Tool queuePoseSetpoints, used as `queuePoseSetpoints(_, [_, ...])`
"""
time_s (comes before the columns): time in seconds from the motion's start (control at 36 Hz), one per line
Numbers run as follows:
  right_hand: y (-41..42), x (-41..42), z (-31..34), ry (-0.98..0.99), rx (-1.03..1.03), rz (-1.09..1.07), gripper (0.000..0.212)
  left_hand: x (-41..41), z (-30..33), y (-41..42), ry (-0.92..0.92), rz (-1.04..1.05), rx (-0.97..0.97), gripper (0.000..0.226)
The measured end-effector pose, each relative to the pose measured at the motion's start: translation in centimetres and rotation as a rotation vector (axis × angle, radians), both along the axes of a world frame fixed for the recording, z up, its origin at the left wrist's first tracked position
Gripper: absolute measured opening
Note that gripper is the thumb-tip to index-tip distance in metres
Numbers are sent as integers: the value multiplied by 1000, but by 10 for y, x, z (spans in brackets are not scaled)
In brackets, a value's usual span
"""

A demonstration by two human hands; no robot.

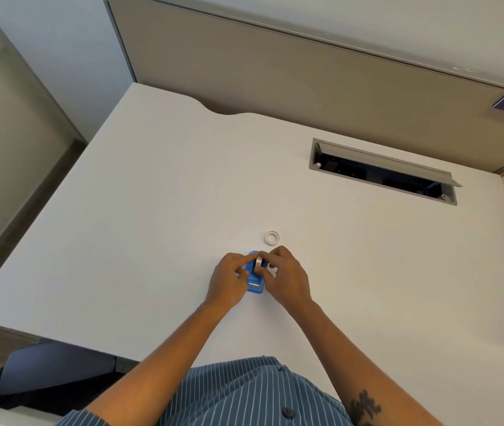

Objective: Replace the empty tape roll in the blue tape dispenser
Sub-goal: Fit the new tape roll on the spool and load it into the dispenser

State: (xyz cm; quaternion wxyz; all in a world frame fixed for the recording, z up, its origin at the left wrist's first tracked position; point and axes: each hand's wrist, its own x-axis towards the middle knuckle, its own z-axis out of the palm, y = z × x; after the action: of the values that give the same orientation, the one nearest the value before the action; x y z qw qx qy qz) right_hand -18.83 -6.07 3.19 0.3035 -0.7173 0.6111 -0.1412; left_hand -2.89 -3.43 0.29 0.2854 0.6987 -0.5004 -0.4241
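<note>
Now both hands grip tape roll in blue dispenser.

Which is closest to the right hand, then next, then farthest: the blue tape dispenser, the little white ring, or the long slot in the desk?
1. Blue tape dispenser: touching the right hand, on its left.
2. White ring: just beyond the fingers.
3. Desk slot: far back, to the right.

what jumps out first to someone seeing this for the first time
The blue tape dispenser near the middle of the white desk, gripped between the left hand and right hand, which pinch a roll of tape at its top. Just beyond lies a small white ring, and further right an open cable hatch.
</note>
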Motion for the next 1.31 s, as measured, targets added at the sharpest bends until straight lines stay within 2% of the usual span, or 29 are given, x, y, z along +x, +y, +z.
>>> queuePoseSetpoints(0.08, [1, 0, -3, 23, -17, 18, 32, 0, -1, 0, -21, -13, 2, 40])
queuePoseSetpoints(0.19, [2, 0, -5, 21, -46, 26, 26, 0, -3, -2, -44, 6, 20, 34])
queuePoseSetpoints(0.53, [2, 0, -7, 45, -24, 41, 33, -1, -4, -2, -59, -23, 28, 37])
queuePoseSetpoints(0.89, [-2, -3, -9, 11, 5, 42, 42, 1, -1, -3, -44, -81, 39, 50])
queuePoseSetpoints(1.31, [-2, -2, -6, -20, 22, 3, 33, 2, 3, -3, -12, -105, 12, 54])
